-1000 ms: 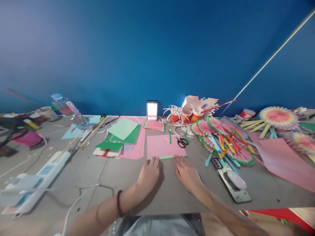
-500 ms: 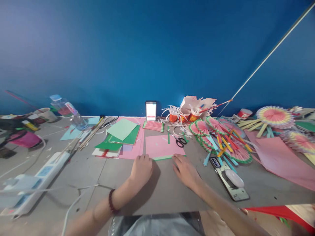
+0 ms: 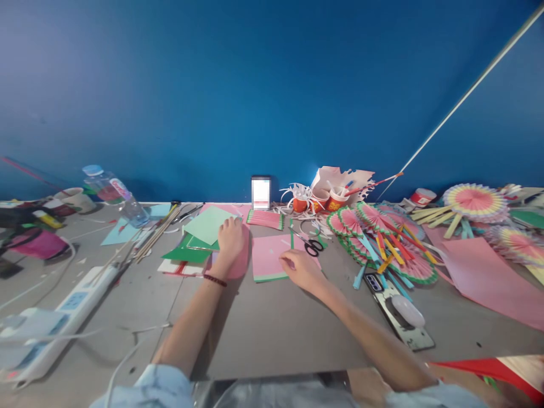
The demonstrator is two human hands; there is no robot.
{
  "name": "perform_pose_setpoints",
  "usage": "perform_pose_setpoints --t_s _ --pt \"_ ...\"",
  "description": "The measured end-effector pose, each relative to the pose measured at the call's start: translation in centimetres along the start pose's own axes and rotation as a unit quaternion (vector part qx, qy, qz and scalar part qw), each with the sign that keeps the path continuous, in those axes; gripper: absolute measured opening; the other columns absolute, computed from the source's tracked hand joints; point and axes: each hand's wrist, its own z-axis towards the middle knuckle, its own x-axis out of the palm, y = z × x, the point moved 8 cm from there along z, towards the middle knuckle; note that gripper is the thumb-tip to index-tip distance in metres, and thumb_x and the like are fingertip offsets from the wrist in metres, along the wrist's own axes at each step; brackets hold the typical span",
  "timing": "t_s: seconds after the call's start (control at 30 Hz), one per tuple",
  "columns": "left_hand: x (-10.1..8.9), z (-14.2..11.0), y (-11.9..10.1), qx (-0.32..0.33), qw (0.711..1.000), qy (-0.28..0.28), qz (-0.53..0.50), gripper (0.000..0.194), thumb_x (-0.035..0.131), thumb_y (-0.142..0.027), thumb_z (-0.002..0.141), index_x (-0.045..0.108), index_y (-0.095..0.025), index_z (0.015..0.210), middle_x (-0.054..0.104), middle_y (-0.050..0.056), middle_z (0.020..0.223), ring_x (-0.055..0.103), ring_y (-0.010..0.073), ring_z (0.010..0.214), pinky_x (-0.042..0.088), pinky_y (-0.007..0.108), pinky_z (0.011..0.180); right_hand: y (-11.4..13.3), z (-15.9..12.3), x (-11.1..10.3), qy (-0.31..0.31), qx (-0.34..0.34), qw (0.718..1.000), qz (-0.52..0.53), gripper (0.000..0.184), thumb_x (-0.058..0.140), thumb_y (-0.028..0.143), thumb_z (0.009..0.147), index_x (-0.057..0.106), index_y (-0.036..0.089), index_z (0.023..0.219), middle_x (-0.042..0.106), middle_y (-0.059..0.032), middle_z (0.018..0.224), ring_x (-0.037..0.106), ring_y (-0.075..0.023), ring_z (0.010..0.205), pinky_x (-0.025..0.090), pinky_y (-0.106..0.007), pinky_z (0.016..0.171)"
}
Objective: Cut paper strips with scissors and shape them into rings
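My left hand [image 3: 230, 239] rests over the right side of a paper pile, its fingers extended on a light green sheet [image 3: 206, 224] and the pink paper beside it. Beneath are darker green sheets [image 3: 187, 253]. My right hand [image 3: 300, 268] is over a pink sheet [image 3: 266, 255] with a green strip along its near edge. Its fingers are curled together in a pinch; whatever may be between them is hidden. Just beyond that hand, a narrow green strip [image 3: 292, 241] and black-handled scissors [image 3: 313, 247] lie on the pink sheet.
A pleated pink strip [image 3: 266, 219] lies below a propped phone [image 3: 260, 194]. Paper cups [image 3: 338, 198] stand at the back. Folded paper fans [image 3: 374, 218] and a phone with a white mouse-like object [image 3: 408, 311] are rightward. A power strip [image 3: 72, 309] and bottle [image 3: 121, 195] are leftward.
My left hand has left the pink sheet's near edge and reached forward onto the paper pile. My right hand has moved slightly forward and left, its fingers now curled over the pink sheet.
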Motion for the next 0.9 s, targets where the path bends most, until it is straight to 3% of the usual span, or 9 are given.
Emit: perform_pose_setpoints --t_s 0.1,0.2,0.4,0.57,0.63,0.73,0.8,0.83,0.9 --pt "0.7 0.4 3.4 -0.053 0.998 -0.018 0.004 0.041 0.042 -0.023 0.088 0.05 -0.003 0.123 0.057 0.024 0.12 0.051 0.0353 0.112 0.039 0.042 0.088 -0.3 -0.3 1.2 -0.004 -0.005 1.0 0.014 0.018 0.051 0.014 0.084 0.068 0.018 0.085 0.069 -0.0042 0.082 0.061 -0.016 0.077 0.045 -0.025 0.074" --pt "1.4 0.0 4.4 -0.063 0.998 0.003 -0.01 0.041 0.042 -0.028 0.089 0.052 -0.007 0.122 0.062 0.021 0.111 0.057 0.0336 0.104 0.04 0.041 0.084 -1.1 -0.7 1.8 -0.014 -0.003 1.0 0.022 0.017 0.051 0.014 0.085 0.067 0.018 0.084 0.069 -0.005 0.082 0.061 -0.0168 0.078 0.045 -0.026 0.075" --pt "1.1 -0.2 2.4 -0.007 0.998 0.065 -0.011 0.024 0.041 -0.012 0.085 0.063 -0.01 0.093 0.066 0.019 0.089 0.062 0.0298 0.087 0.039 0.038 0.075 -2.1 -1.0 1.6 -0.05 -0.009 0.998 0.03 0.019 0.048 0.015 0.085 0.066 0.019 0.086 0.07 -0.0054 0.087 0.062 -0.018 0.081 0.046 -0.029 0.077" --pt "-3.2 -0.9 0.0 -0.023 0.99 -0.012 -0.142 0.023 0.038 -0.021 0.09 0.059 -0.014 0.094 0.063 0.01 0.072 0.06 0.023 0.07 0.037 0.031 0.065 -4.0 -0.6 -0.5 -0.116 0.031 0.993 -0.012 0.022 0.045 0.016 0.084 0.066 0.017 0.093 0.07 -0.0078 0.093 0.062 -0.0192 0.086 0.046 -0.029 0.08" --pt "-5.4 -1.2 -1.3 -0.025 0.957 -0.025 -0.289 0.02 0.04 -0.027 0.091 0.057 -0.018 0.093 0.059 0.004 0.066 0.056 0.0172 0.059 0.035 0.026 0.059 -5.1 -0.5 -1.5 -0.133 0.06 0.988 -0.054 0.023 0.045 0.016 0.084 0.065 0.017 0.095 0.069 -0.0084 0.094 0.061 -0.0204 0.089 0.045 -0.03 0.082" --pt "-7.6 -1.6 -3.2 -0.021 0.834 0.003 -0.551 0.024 0.039 -0.038 0.09 0.052 -0.02 0.085 0.053 -0.001 0.063 0.049 0.012 0.053 0.033 0.022 0.053 -6.9 -0.3 -2.8 -0.139 0.099 0.978 -0.121 0.023 0.046 0.015 0.083 0.064 0.017 0.097 0.068 -0.0087 0.097 0.058 -0.0219 0.096 0.042 -0.031 0.086" --pt "-7.6 -1.8 -3.2 -0.056 0.786 0.028 -0.615 0.024 0.043 -0.042 0.087 0.051 -0.02 0.08 0.05 -0.003 0.06 0.045 0.0103 0.049 0.032 0.021 0.049 -7.9 -0.4 -3.4 -0.126 0.124 0.973 -0.15 0.022 0.047 0.016 0.083 0.063 0.017 0.097 0.067 -0.009 0.099 0.057 -0.0223 0.098 0.041 -0.03 0.086" --pt "-7.2 -2.0 -2.9 -0.072 0.783 0.037 -0.616 0.023 0.047 -0.042 0.084 0.052 -0.02 0.08 0.051 -0.004 0.06 0.044 0.01 0.049 0.032 0.021 0.049 -8.3 -0.4 -3.5 -0.115 0.138 0.971 -0.161 0.021 0.048 0.017 0.083 0.063 0.016 0.097 0.066 -0.0093 0.099 0.057 -0.0224 0.098 0.041 -0.03 0.085" --pt "-5.7 -2.3 -1.9 -0.087 0.818 0.05 -0.566 0.018 0.055 -0.038 0.078 0.054 -0.02 0.079 0.054 -0.004 0.06 0.046 0.0104 0.051 0.033 0.021 0.051 -9.0 -0.5 -3.7 -0.084 0.164 0.965 -0.186 0.019 0.05 0.02 0.084 0.064 0.015 0.097 0.066 -0.0102 0.098 0.057 -0.0229 0.098 0.041 -0.029 0.082"
